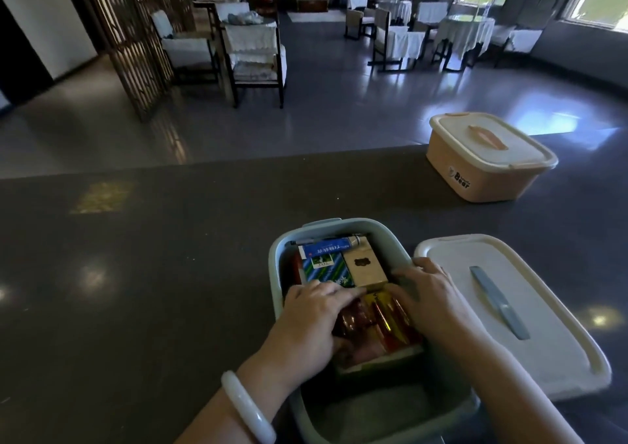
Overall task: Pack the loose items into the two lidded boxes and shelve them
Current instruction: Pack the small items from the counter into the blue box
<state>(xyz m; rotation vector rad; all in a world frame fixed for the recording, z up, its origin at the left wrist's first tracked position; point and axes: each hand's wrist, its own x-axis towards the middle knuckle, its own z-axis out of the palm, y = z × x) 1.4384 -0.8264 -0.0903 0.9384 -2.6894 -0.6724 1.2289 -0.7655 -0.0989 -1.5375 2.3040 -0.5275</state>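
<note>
Both my hands are inside the open pale-green plastic box [279,273] on the near side of the dark counter [153,273]. My left hand [309,318] curls over the shiny red-and-gold packet [380,321], thumb at its near edge. My right hand [431,297] lies spread, its fingertips pressing the packet's far right corner. The white lid [543,348] lies just right of this box, and the closed peach plastic box [482,175] sits far right.

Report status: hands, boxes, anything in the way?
Left hand grips red-gold packet inside blue box, right hand presses alongside. Lid off, lying right. Peach box lidded. Nothing blocking.
</note>
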